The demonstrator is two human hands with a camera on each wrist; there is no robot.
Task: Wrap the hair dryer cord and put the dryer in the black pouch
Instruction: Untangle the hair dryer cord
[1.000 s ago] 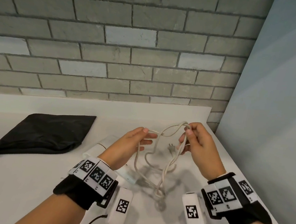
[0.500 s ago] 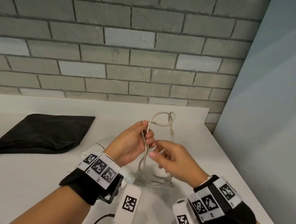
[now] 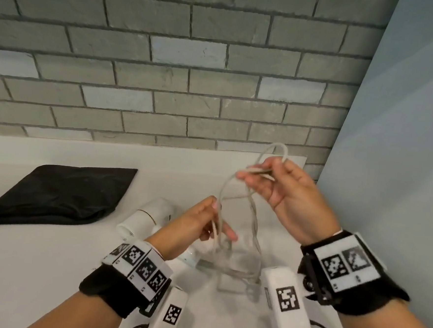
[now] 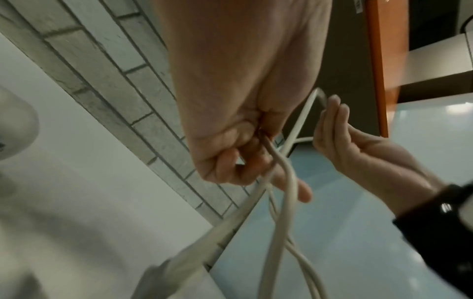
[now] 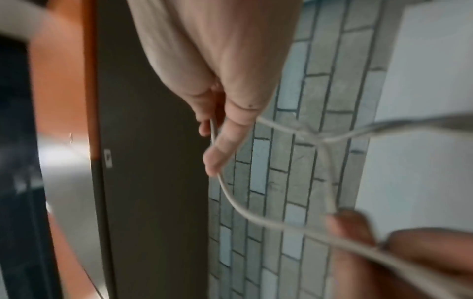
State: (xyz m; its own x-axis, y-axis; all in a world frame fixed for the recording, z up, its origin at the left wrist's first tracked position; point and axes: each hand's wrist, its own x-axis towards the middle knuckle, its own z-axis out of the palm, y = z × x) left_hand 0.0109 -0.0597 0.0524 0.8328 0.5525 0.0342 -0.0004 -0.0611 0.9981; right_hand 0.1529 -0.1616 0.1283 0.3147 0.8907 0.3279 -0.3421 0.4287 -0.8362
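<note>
Pale cream cord (image 3: 254,217) hangs in loose, uneven loops between both hands, its lowest turns sagging toward the white worktop (image 3: 36,266) just ahead of the wrists. The left hand (image 3: 195,226), the lower of the two, has its fingers curled round several strands gathered together; the left wrist view shows them bunched in the closed fingers. Above it and to the right, the right hand (image 3: 282,191) pinches a raised loop between thumb and fingertips, with the other fingers only loosely bent. Strands cross one another between the two hands, so by my reading the coil is only partly formed and not yet tidy or secured.

Just beyond and to the left of the left hand lies the white hair dryer (image 3: 142,220) on its side on the worktop, partly hidden by that hand. Farther left, well apart from both hands, the black pouch (image 3: 59,194) lies flat and slack; whether its mouth is open I cannot tell.

As I judge it, the wrapping is midway. Gathering the remaining cord, lifting the dryer and slipping it into the pouch are all left to do.
</note>
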